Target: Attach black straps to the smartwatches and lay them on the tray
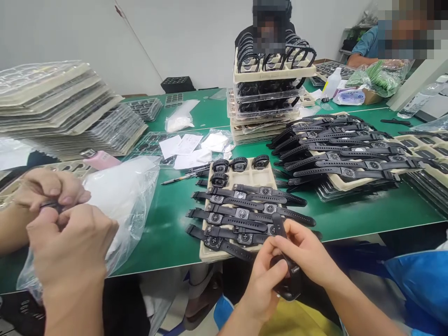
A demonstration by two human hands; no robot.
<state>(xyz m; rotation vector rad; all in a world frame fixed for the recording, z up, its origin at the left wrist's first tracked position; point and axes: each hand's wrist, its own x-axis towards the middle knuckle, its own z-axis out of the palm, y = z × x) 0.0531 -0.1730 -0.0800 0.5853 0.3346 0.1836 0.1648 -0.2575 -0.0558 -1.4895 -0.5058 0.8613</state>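
Watches (219,180) in tray (240,178): four looped up, rest flat, and another watch (291,290) gripped by left hand (263,276) and right hand (308,249).

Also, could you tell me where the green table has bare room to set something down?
One patch of green tabletop lies bare between the clear plastic bag and the beige tray of black watches. Another runs along the front edge, right of that tray, before the wide stack of watch-laden trays. Behind, around the white papers, it is crowded.
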